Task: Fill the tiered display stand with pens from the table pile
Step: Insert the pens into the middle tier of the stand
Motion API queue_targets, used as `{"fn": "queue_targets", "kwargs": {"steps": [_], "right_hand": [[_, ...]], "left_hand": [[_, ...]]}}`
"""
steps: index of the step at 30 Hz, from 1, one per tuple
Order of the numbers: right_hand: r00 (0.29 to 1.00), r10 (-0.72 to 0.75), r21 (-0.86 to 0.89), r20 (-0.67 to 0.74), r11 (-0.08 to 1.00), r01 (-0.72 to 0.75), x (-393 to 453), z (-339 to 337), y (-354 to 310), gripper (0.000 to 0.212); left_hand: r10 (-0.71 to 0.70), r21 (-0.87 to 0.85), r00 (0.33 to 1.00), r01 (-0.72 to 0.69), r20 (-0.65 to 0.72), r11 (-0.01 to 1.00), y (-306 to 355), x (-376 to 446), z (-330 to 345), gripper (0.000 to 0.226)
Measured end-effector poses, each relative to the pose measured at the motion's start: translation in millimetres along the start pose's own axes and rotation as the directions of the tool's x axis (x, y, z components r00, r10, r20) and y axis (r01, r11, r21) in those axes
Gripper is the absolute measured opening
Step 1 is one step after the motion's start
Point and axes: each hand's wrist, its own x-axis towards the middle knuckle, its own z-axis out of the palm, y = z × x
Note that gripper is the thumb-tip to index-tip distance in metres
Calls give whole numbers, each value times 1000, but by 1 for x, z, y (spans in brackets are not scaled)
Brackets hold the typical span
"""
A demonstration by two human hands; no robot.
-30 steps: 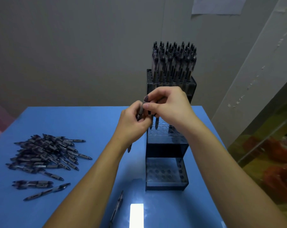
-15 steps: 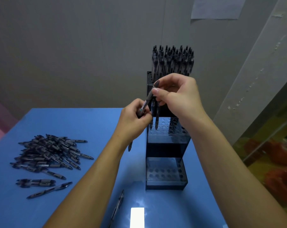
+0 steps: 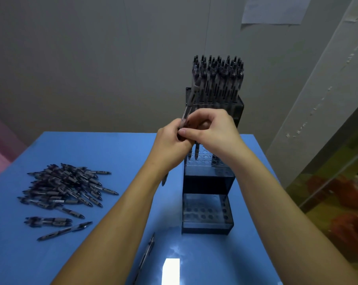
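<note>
Both hands meet above the middle tier of the tiered display stand [image 3: 208, 182]. Left hand [image 3: 170, 140] is curled round a small bundle of pens [image 3: 185, 118], whose upper ends rise past the knuckles and whose tips show below the wrist. Right hand [image 3: 211, 130] has its fingers bent over the top of that bundle, thumb pressed against it; it appears to be drawing one pen out, though which pen it pinches cannot be told.

Progress, as judged: roughly one third done. Top tier is packed with upright pens [image 3: 218, 79], no free hole visible. Middle tier carries only two or so pens at its left rear corner, directly under the hands; the remaining holes there are open. Bottom tier [image 3: 207, 212] shows all its holes vacant. Outstanding: most of the middle tier and the whole bottom tier.

Supply: pile of pens [image 3: 67, 186] lies on the blue surface [image 3: 116, 153], well to the left of the stand, with a few strays beside it and one lone pen [image 3: 146, 256] near the front edge.

Condition of the stand: dark, translucent, stepped in three levels, standing square and upright at the far right of the surface. Pens are dark-bodied with grey grips, uniform in type.
</note>
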Motion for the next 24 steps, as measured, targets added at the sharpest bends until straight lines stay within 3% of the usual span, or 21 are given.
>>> {"fn": "queue_targets", "kwargs": {"steps": [5,10,16,19,24], "right_hand": [[999,-30,93,-33,995,33,2,-8,2,17],[997,-11,169,-73,985,24,1,-42,3,19],[997,0,431,-74,902,32,-2,-64,0,16],[995,34,521,-94,854,20,-1,-64,2,26],[947,169,447,-274,894,-31,2,-60,5,23]], "left_hand": [[28,30,1000,-29,12,999,-7,1,-2,13],[-118,-124,988,105,-101,987,-26,1,-9,19],[-172,-195,973,140,-157,971,-36,10,-13,21],[-172,-201,972,139,-163,970,-36,13,-11,21],[-161,-202,970,123,-181,972,-35,14,-10,22]]}}
